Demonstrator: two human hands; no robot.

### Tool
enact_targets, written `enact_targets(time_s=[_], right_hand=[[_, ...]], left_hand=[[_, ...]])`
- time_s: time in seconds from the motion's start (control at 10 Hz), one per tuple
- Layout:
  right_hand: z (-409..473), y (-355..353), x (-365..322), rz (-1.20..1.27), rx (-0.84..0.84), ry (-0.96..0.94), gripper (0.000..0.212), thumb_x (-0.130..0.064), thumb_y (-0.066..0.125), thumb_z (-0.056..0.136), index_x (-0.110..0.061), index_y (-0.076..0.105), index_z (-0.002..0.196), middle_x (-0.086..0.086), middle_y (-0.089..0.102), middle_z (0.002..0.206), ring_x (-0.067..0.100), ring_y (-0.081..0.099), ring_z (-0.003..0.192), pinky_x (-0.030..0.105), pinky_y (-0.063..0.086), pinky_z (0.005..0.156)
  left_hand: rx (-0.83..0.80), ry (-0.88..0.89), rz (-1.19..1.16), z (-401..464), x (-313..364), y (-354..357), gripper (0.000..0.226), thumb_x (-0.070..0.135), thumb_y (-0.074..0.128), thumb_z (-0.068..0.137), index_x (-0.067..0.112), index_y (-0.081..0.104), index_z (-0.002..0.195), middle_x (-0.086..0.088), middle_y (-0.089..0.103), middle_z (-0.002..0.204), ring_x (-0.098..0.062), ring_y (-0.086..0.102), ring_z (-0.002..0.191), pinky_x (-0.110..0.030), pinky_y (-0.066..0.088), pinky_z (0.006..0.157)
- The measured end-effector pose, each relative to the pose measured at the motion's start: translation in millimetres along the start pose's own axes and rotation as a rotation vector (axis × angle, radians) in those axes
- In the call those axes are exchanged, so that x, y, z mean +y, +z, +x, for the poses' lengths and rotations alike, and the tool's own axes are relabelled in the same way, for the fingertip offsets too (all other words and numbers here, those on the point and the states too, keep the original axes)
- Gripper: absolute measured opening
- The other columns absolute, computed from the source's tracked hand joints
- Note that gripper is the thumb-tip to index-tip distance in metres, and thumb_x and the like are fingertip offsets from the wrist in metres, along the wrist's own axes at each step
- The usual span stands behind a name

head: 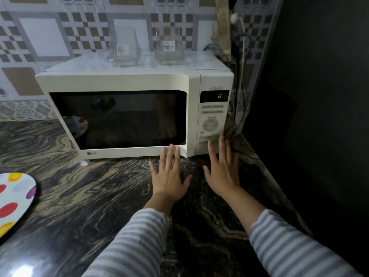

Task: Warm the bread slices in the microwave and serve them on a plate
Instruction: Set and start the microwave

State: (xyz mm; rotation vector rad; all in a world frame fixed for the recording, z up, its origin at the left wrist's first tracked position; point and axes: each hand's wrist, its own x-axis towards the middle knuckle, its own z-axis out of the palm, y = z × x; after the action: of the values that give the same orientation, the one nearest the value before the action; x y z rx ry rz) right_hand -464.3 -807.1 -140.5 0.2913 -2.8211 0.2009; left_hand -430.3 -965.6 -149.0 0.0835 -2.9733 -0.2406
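A white microwave stands on the dark marbled counter with its door shut and its display reading 0. The dark window hides whatever is inside; no bread shows. A white plate with coloured dots lies at the counter's left edge, and it is mirrored in the door glass. My left hand is flat and empty, fingers spread, with the fingertips at the door's lower right corner. My right hand is also spread and empty, its fingertips just below the control panel.
Two clear glass containers stand on top of the microwave. Cables hang down behind its right side. A dark wall closes the right. Patterned tiles cover the back wall.
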Motion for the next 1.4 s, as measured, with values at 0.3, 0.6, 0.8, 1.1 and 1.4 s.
enact_targets(time_s=[0.3, 0.6, 0.8, 1.1, 1.4], right_hand=[[14, 7, 7, -0.038, 0.023, 0.004, 0.074, -0.040, 0.043, 0.097, -0.025, -0.002, 0.153, 0.010, -0.017, 0.159, 0.031, -0.009, 0.147, 0.056, 0.002, 0.116], [17, 8, -1, -0.067, 0.034, 0.050, 0.072, -0.037, 0.041, 0.098, -0.025, -0.005, 0.153, 0.010, -0.019, 0.159, 0.031, -0.014, 0.147, 0.058, -0.008, 0.115], [12, -7, -4, -0.045, 0.031, 0.045, 0.070, -0.043, 0.036, 0.098, -0.025, -0.005, 0.153, 0.009, -0.018, 0.159, 0.030, -0.016, 0.146, 0.058, -0.008, 0.115], [27, -30, 2, -0.057, 0.084, -0.006, 0.074, -0.045, 0.036, 0.098, -0.026, -0.012, 0.151, 0.011, -0.027, 0.156, 0.032, -0.022, 0.145, 0.060, -0.006, 0.115], [31, -31, 0, -0.087, 0.067, 0.001, 0.070, -0.044, 0.034, 0.099, -0.027, -0.008, 0.152, 0.011, -0.028, 0.156, 0.030, -0.023, 0.145, 0.059, -0.010, 0.114]], left_hand=[[-0.140, -0.054, -0.005, -5, -5, 18, 0.072, 0.065, 0.017, 0.091, 0.029, 0.002, 0.153, 0.007, -0.005, 0.161, -0.014, -0.012, 0.147, -0.055, -0.006, 0.116], [-0.107, -0.067, -0.021, -1, -4, 19, 0.073, 0.067, 0.019, 0.089, 0.033, 0.004, 0.152, 0.009, -0.002, 0.161, -0.012, -0.010, 0.147, -0.054, -0.005, 0.116], [-0.096, -0.067, -0.021, -5, -5, 20, 0.073, 0.067, 0.018, 0.089, 0.033, 0.004, 0.152, 0.009, -0.002, 0.161, -0.012, -0.009, 0.147, -0.053, -0.007, 0.117], [-0.089, -0.067, -0.015, -6, -5, 19, 0.073, 0.067, 0.018, 0.089, 0.032, 0.003, 0.152, 0.009, -0.002, 0.161, -0.013, -0.010, 0.147, -0.052, -0.007, 0.117], [-0.077, -0.078, -0.023, -3, -4, 20, 0.073, 0.067, 0.021, 0.089, 0.033, 0.006, 0.152, 0.009, -0.001, 0.161, -0.012, -0.008, 0.147, -0.052, -0.006, 0.117]])
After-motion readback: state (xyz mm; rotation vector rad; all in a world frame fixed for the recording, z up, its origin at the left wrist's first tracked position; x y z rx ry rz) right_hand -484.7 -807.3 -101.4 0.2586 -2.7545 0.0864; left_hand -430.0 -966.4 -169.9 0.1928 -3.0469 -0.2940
